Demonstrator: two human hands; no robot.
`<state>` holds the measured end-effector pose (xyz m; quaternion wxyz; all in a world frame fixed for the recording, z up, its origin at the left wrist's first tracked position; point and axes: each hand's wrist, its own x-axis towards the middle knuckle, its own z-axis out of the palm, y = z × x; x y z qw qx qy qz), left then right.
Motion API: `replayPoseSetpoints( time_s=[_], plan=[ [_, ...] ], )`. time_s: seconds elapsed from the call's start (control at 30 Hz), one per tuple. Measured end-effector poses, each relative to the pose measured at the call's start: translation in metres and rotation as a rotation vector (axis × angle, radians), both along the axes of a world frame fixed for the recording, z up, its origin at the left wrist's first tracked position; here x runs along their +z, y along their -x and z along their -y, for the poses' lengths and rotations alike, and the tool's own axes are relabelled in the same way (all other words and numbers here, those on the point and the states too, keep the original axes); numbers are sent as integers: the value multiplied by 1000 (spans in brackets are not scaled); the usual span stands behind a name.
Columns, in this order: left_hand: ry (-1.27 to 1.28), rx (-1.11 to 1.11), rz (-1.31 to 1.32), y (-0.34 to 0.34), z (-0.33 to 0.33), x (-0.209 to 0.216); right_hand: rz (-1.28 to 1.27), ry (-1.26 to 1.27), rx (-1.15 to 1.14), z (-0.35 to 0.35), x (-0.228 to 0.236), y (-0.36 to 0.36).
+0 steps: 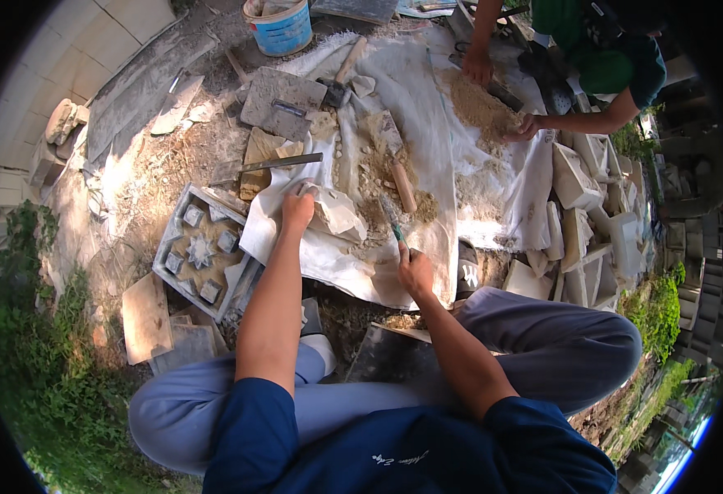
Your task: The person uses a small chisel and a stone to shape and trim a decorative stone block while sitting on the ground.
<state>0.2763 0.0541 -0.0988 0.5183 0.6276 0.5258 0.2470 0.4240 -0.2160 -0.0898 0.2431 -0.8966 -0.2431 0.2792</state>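
My left hand is closed on the left edge of a pale, angular stone piece lying on a white cloth. My right hand grips the green handle of a narrow, dusty-bladed tool, whose tip points away from me, to the right of the stone. Just beyond that tip lies a wooden handle among crumbs and sandy dust. A flat metal bar rests above my left hand. The exact kind of the green-handled tool is not clear.
Left of me sits a square grey mould with a star pattern. A hammer, a dusty slab and a blue bucket are farther off. Another person's hands work at a sand pile. Pale blocks are stacked right.
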Motion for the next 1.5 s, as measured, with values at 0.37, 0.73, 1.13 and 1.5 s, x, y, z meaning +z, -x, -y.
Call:
replayPoseSetpoints(
  time_s=[0.37,0.73,1.13,1.5],
  plan=[
    [23,-19,30,-8,1,-10,-35,53,87,-18,1,-1],
    [36,23,0,4,-1,-1,-16,-176,40,-46,21,6],
    [72,20,-19,2,0,-2,19,-267,23,-60,32,-1],
    [-26,-16,-32,4,-5,-10,-27,-321,56,-81,45,-22]
  ],
)
